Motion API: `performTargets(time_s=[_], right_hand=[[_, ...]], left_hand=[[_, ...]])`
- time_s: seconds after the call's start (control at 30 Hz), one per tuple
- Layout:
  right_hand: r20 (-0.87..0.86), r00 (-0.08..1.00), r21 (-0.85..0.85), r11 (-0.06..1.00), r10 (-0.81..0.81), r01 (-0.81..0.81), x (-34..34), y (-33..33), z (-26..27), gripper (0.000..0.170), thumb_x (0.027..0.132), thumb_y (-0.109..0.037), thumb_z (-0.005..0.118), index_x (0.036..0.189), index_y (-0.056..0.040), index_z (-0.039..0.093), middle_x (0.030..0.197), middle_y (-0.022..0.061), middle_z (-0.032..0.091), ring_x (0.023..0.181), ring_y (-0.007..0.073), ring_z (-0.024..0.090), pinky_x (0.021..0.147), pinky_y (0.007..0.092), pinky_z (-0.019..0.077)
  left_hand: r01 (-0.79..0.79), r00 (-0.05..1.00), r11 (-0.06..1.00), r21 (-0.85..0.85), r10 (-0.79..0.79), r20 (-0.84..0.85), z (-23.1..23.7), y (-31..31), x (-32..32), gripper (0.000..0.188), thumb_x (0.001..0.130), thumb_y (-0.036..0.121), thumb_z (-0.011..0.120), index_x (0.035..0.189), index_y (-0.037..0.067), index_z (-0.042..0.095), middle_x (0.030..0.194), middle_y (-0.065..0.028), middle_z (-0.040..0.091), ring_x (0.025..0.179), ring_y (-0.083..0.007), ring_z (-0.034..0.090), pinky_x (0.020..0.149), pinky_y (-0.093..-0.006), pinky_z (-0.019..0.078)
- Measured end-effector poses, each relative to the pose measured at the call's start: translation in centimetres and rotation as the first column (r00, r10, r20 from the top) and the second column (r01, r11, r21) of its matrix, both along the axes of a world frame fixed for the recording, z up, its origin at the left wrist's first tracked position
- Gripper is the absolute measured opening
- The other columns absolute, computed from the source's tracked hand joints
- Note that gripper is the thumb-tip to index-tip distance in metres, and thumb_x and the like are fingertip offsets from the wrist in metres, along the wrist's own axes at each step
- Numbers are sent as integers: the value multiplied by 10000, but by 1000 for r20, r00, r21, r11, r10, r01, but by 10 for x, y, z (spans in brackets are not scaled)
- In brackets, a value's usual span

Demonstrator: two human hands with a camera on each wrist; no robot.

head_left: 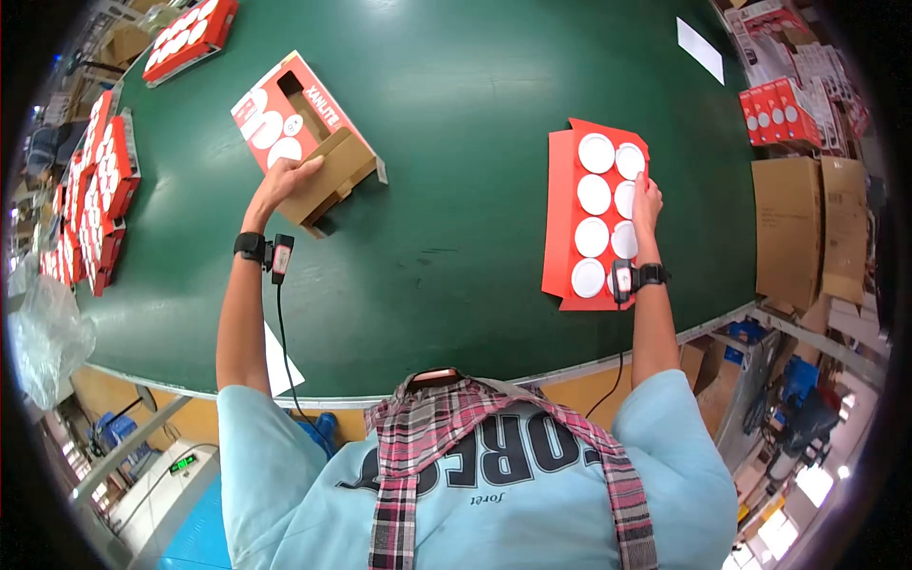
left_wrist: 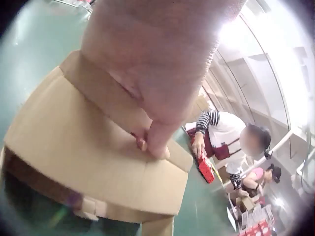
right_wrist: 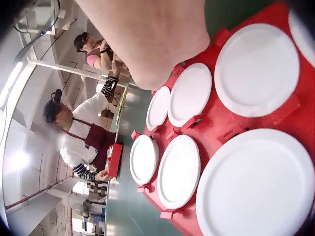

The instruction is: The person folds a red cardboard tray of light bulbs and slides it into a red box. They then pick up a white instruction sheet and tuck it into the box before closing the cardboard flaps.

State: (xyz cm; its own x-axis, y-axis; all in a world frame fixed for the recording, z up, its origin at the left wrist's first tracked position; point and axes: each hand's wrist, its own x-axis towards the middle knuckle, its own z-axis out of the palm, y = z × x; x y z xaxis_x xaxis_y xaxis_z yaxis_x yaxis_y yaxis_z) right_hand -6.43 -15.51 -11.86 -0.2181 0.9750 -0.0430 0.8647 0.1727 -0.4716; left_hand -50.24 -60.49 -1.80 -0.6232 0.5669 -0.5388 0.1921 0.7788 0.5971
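My left hand (head_left: 283,180) grips the brown end flap of a red-and-white printed carton (head_left: 334,112) on the green table. Brown inner walls show through a cut-out in the carton, and its near end gapes open in the left wrist view, with brown cardboard (left_wrist: 93,152) under my fingers. Over to the right, my right hand (head_left: 647,204) holds the far-right edge of a red cardboard tray (head_left: 560,214). White round discs (head_left: 594,194) sit in two rows in the tray, set between small red tabs. My hand and wrist camera cover part of the right row.
Red packs with white circles (head_left: 116,171) are stacked at the table's left edge, and another pack (head_left: 190,40) lies at the far left. White paper (head_left: 700,50) lies far right. Brown boxes (head_left: 787,228) stand beyond the right edge. Two other people work across the table.
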Motion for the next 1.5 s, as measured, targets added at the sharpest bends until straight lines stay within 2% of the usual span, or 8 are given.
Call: performTargets(time_s=[0.23, 0.43, 0.5, 0.63, 0.77, 0.9, 1.0, 1.5], right_hand=[[-95, 982, -141, 974, 165, -178, -21, -33, 21, 578, 864, -441, 490, 1237, -1, 459, 1243, 233, 442, 1159, 381, 387, 991, 443, 298], [22, 883, 510, 754, 470, -414, -82, -108, 82, 612, 752, -247, 686, 1246, -17, 409, 1201, 185, 441, 1106, 361, 410, 931, 469, 336], [-559, 678, 120, 856, 478, -504, -130, -172, 107, 677, 703, -263, 729, 1229, 12, 404, 1183, 188, 450, 1079, 327, 445, 911, 399, 371], [-258, 513, 121, 554, 819, -824, -214, -274, 100, 1009, 582, -492, 764, 1302, 18, 275, 1204, 191, 426, 1120, 350, 437, 899, 415, 425], [-274, 451, -13, 466, 849, -885, -261, -313, 64, 721, 741, -229, 670, 1289, 14, 270, 1124, 189, 449, 1010, 355, 509, 786, 430, 478], [-336, 403, 19, 434, 851, -901, -253, -310, 40, 489, 776, -27, 549, 1220, -8, 345, 1051, 202, 489, 897, 387, 544, 721, 445, 481], [-403, 410, 28, 459, 818, -888, -247, -309, 40, 379, 772, 22, 519, 1133, -31, 413, 987, 191, 526, 842, 392, 556, 703, 449, 478], [-175, 30, 84, 46, 984, -995, -285, -273, 41, 329, 760, -29, 498, 1021, -194, 614, 808, 40, 599, 823, 247, 550, 692, 383, 483]], left_hand=[[45, 993, 995, 89, -35, -111, -6, -2, -3, 542, 839, 500, 541, 725, -25, 616, 622, -32, 530, 612, -112, 493, 604, -288, 419], [9, 998, 991, 132, 0, -68, -3, -12, -4, 493, 827, 472, 580, 666, 7, 603, 594, -3, 518, 575, -78, 460, 559, -265, 391], [-8, 999, 985, 174, 15, -42, 0, -15, -2, 468, 823, 452, 596, 644, 19, 593, 586, 13, 507, 560, -64, 442, 540, -256, 375], [-46, 999, 966, 253, 42, 23, 6, -16, 5, 439, 816, 429, 615, 643, 26, 597, 587, 26, 504, 553, -55, 435, 516, -255, 363], [-2, 987, 979, 206, 36, -159, 9, -26, 22, 417, 774, 410, 653, 762, -5, 621, 651, -54, 578, 616, -156, 551, 609, -305, 448], [131, 574, 916, 379, 241, -783, 18, -47, 63, 629, 654, 356, 765, 1125, 16, 524, 1047, -160, 556, 993, -321, 514, 855, -393, 409], [-118, 505, 870, 479, 468, -725, 18, -70, 109, 878, 607, 292, 807, 1287, -8, 342, 1250, -197, 387, 1174, -343, 368, 952, -400, 345], [-294, 884, 857, 422, 412, -220, -72, -161, 70, 275, 795, 46, 595, 1066, 3, 616, 975, -119, 659, 919, -195, 614, 845, -302, 460]])
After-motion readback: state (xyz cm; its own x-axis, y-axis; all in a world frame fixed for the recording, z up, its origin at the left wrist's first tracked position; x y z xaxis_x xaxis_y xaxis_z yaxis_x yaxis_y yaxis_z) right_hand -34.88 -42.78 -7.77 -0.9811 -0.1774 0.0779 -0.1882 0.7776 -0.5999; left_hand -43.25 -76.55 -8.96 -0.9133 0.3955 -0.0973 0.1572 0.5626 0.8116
